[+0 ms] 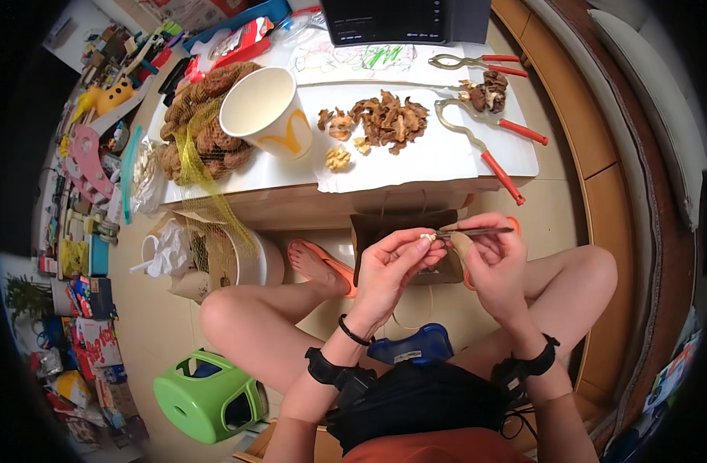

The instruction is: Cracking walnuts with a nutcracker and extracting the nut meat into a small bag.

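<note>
My left hand (394, 261) pinches a small pale piece of walnut kernel (428, 237) between thumb and fingertips. My right hand (494, 258) grips slim dark tweezers (480, 231), their points at the kernel; a tan cover wraps the thumb. Both hands are over an open brown paper bag (366, 245) on the floor, beyond the white table's front edge. On a white sheet lie brown walnut scraps (392, 119) and a pale walnut kernel (338, 158). Farther right are cracked walnuts (488, 92) and two nutcrackers, the nearer nutcracker (488, 158) with red handles reaching past the edge.
A white paper cup (264, 112) stands beside a yellow net bag of walnuts (207, 143), its mesh hanging over the edge. Below is a white bin (261, 262). A screen (388, 21) stands at the back. A green stool (203, 395) is at lower left, a couch (654, 123) right.
</note>
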Motion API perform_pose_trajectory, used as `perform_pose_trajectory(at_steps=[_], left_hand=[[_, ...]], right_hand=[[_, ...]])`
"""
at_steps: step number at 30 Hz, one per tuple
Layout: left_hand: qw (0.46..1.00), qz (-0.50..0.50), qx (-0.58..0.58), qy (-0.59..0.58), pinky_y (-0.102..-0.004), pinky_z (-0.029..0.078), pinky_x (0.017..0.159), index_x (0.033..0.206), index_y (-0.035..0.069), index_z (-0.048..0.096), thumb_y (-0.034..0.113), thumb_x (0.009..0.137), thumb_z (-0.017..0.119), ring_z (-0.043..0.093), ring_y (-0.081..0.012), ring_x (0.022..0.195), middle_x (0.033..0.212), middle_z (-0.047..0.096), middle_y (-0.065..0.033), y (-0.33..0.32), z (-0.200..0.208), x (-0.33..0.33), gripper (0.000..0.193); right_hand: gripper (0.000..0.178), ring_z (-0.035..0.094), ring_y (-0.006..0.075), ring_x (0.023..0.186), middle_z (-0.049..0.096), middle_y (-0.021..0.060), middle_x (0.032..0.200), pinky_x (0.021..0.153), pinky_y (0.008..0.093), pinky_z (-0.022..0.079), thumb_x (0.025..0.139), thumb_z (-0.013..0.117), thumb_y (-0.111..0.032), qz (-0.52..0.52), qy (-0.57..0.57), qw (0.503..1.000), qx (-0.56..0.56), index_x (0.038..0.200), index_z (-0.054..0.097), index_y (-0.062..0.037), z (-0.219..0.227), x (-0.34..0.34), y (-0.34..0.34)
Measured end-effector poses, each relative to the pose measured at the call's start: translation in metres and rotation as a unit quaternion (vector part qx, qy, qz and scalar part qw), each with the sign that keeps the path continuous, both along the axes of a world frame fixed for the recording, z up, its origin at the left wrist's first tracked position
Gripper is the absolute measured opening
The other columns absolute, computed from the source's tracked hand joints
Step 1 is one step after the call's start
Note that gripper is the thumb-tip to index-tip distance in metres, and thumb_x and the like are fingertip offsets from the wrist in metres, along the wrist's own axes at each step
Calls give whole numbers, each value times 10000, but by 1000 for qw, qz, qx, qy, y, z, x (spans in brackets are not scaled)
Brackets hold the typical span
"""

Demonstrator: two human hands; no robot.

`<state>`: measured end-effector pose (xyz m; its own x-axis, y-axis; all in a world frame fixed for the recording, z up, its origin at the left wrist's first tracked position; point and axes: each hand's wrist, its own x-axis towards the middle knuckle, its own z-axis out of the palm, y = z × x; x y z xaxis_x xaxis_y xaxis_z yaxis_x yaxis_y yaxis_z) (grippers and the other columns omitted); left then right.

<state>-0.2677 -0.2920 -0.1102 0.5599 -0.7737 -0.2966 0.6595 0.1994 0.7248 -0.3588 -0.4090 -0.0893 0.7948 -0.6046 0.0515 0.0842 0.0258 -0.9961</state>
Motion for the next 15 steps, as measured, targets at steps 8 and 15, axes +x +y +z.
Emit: perform_pose_trajectory(at_steps=[8,15], left_hand=[[996,84,-20,-36,-221,460,774,1021,-34,506,24,827,512,584,-136,845,906,593,-102,12,-11,-3,203],[985,114,8,-128,-207,458,781,1066,-49,515,-18,797,541,568,-112,867,956,585,-98,13,-9,-6,272]], right_hand=[[159,557,118,840,543,85,895,742,210,453,774,520,63,-25,4,1000,17,924,474,36,-6,9,28],[176,543,112,846,534,83,909,758,208,442,778,513,70,-31,-20,999,22,942,464,32,-10,17,32]])
